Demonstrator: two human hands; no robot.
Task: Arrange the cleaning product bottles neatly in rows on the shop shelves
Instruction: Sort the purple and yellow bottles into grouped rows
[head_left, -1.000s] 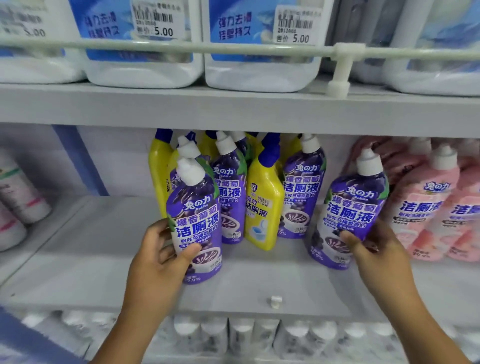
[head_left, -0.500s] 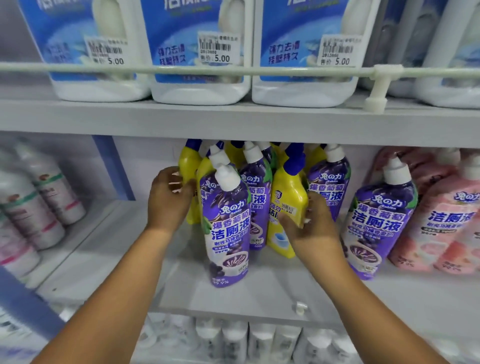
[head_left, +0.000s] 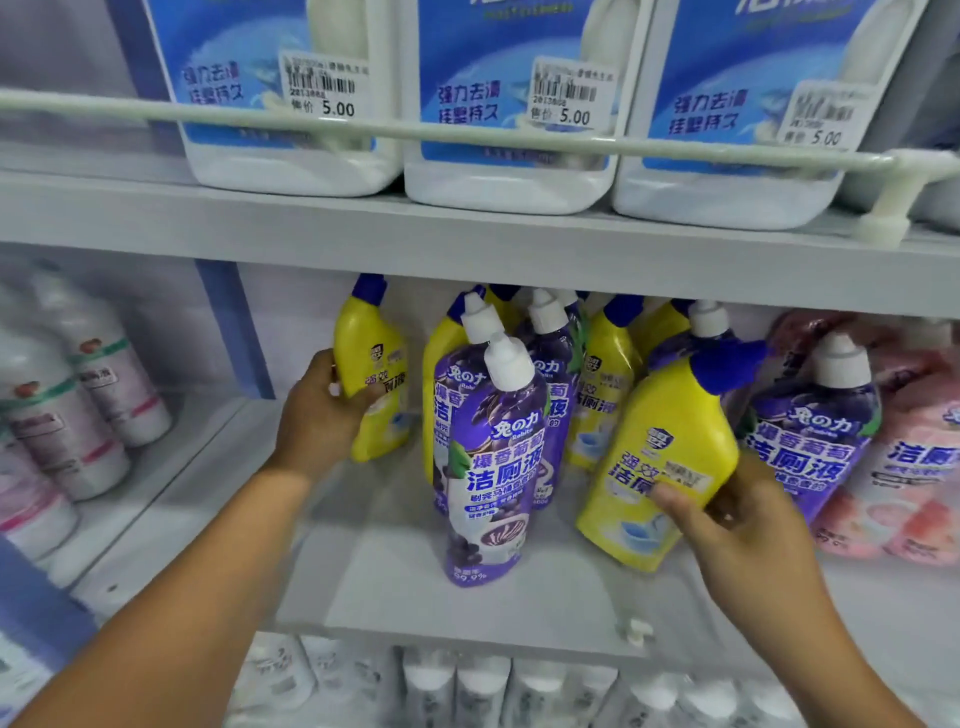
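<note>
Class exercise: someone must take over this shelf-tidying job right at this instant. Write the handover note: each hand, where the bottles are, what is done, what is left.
Left hand: grips a yellow bottle, held apart to the left of the cluster.
Right hand: grips a second yellow bottle, tilted, at the front of the middle shelf.
Purple bottles: one upright at the front, more behind mixed with yellow ones; another leans beside the pink bottles.
Done: little; colours are still mixed.
Left: set both held bottles down in a yellow row, then line up the purple ones.
</note>
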